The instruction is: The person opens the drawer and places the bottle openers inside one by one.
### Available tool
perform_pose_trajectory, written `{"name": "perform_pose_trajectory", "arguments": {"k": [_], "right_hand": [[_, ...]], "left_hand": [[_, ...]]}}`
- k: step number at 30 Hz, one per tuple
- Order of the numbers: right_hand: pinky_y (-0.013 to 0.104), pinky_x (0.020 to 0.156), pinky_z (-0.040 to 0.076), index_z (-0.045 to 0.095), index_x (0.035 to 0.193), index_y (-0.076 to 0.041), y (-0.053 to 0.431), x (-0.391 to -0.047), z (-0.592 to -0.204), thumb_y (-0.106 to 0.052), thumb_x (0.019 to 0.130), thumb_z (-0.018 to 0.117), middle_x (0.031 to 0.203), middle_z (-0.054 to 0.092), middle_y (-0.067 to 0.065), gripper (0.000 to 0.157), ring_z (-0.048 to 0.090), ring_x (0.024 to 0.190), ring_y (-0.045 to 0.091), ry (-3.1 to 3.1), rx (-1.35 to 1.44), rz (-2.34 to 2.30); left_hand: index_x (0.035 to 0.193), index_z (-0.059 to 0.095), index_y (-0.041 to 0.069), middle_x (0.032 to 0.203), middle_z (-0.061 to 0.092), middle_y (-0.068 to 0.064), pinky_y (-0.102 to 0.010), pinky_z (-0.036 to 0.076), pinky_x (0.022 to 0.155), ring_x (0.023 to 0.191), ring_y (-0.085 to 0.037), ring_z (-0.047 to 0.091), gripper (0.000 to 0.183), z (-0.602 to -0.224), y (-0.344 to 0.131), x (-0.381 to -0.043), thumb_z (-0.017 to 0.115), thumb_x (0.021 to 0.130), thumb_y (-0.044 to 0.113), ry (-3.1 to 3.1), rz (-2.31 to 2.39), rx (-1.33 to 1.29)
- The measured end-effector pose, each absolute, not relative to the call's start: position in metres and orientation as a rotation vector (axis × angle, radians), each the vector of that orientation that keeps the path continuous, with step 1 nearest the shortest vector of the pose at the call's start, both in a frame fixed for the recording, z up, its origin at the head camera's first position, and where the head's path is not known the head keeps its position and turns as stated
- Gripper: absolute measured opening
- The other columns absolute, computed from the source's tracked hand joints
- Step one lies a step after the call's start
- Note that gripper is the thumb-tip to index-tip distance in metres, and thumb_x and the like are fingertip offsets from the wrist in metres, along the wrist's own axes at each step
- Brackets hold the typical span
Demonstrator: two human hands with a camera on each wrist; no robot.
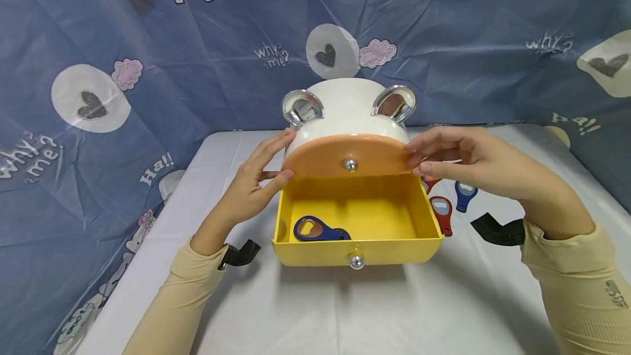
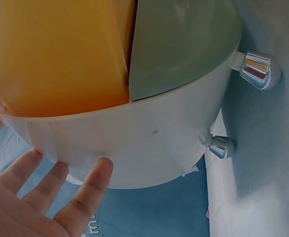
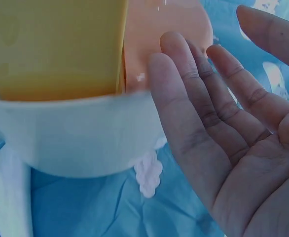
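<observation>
A white storage box (image 1: 345, 103) with two silver ears stands upright. Its peach upper drawer front (image 1: 315, 156) has a silver knob and sits in place, while the yellow lower drawer (image 1: 357, 251) is pulled far out. Inside the yellow drawer lies a blue bottle opener (image 1: 322, 231), partly overlapping another blue one. My left hand (image 1: 246, 188) rests its spread fingers on the box's left side, thumb near the drawer's corner. At the right edge of the peach front, my right hand (image 1: 468, 152) has its fingers extended and apart from the thumb, holding nothing.
Red bottle openers (image 1: 447, 226) and a blue one (image 1: 462, 205) lie on the white tablecloth (image 1: 345, 316) right of the box, one partly hidden behind the right thumb. A blue printed cloth (image 1: 222, 86) hangs close behind. Short silver feet (image 2: 260, 71) support the box.
</observation>
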State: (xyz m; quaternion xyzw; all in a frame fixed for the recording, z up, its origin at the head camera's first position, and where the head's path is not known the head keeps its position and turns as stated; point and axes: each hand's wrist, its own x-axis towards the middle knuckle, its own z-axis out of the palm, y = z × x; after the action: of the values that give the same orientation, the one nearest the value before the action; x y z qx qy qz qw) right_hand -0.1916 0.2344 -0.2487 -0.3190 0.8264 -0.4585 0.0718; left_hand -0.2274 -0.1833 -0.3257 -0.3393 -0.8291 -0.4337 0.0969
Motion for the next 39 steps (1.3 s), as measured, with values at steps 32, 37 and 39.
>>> {"name": "perform_pose_trajectory", "arguments": {"k": [32, 37, 39], "right_hand": [[0.022, 0.083, 0.066, 0.064, 0.143, -0.017, 0.312, -0.218, -0.276, -0.004, 0.109, 0.060, 0.119, 0.077, -0.011, 0.036, 0.077, 0.103, 0.006, 2.699, -0.551, -1.454], [0.020, 0.081, 0.065, 0.062, 0.142, -0.025, 0.327, -0.222, -0.279, -0.010, 0.110, 0.061, 0.115, 0.077, -0.017, 0.035, 0.076, 0.102, 0.000, 2.723, -0.442, -1.365], [0.020, 0.081, 0.065, 0.062, 0.141, -0.026, 0.330, -0.224, -0.280, -0.011, 0.110, 0.061, 0.113, 0.077, -0.018, 0.035, 0.076, 0.101, 0.000, 2.722, -0.421, -1.345]], "left_hand": [[0.168, 0.038, 0.032, 0.176, 0.032, 0.010, -0.045, 0.064, 0.101, 0.161, -0.017, 0.036, 0.064, -0.324, -0.183, -0.231, 0.063, 0.110, 0.022, -2.461, -1.265, -1.001], [0.168, 0.038, 0.030, 0.176, 0.033, 0.009, -0.044, 0.064, 0.101, 0.161, -0.017, 0.036, 0.065, -0.325, -0.183, -0.229, 0.064, 0.110, 0.020, -2.457, -1.276, -0.999], [0.168, 0.039, 0.030, 0.176, 0.033, 0.008, -0.044, 0.064, 0.101, 0.161, -0.018, 0.037, 0.065, -0.326, -0.183, -0.228, 0.064, 0.109, 0.020, -2.455, -1.275, -0.996]]}}
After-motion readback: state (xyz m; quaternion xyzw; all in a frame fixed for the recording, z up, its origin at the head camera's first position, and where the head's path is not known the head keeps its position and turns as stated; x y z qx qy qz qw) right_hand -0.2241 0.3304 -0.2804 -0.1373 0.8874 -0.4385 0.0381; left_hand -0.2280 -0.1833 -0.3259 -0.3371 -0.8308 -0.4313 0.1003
